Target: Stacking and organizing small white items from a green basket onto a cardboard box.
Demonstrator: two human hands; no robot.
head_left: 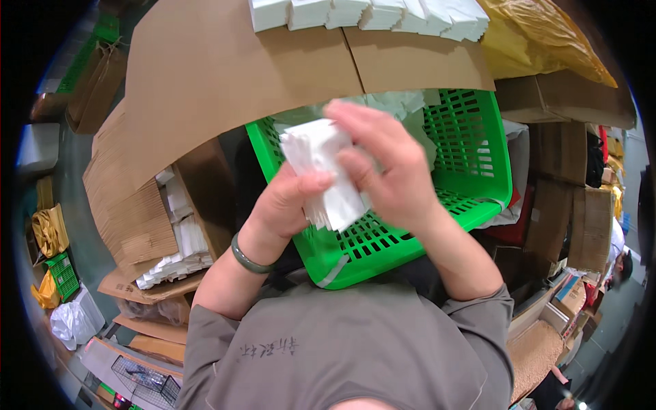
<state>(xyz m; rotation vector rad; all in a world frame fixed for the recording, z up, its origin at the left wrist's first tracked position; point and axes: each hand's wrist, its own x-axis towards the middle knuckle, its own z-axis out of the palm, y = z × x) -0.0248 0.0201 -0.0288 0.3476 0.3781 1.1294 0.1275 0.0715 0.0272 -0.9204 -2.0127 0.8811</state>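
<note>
A thick bundle of thin white paper packets (pixel 328 147) is held up over the near left part of a green plastic basket (pixel 383 242). My left hand (pixel 290 195) is closed round the lower left of the bundle, its thumb pressed across the front. My right hand (pixel 396 160) is at the bundle's right side, slightly blurred, with fingers and thumb apart. Its fingertips are at the bundle's top edge; whether they touch it I cannot tell. Inside the basket, behind my right hand, more pale packets (pixel 400 106) show in part.
A brown cardboard sheet (pixel 294 75) covers the surface beyond the basket, with a row of white packet stacks (pixel 369 15) on it. An open carton (pixel 212 191) at the left holds more white stacks (pixel 181 253). A yellow plastic bag (pixel 547 41) lies at the far right.
</note>
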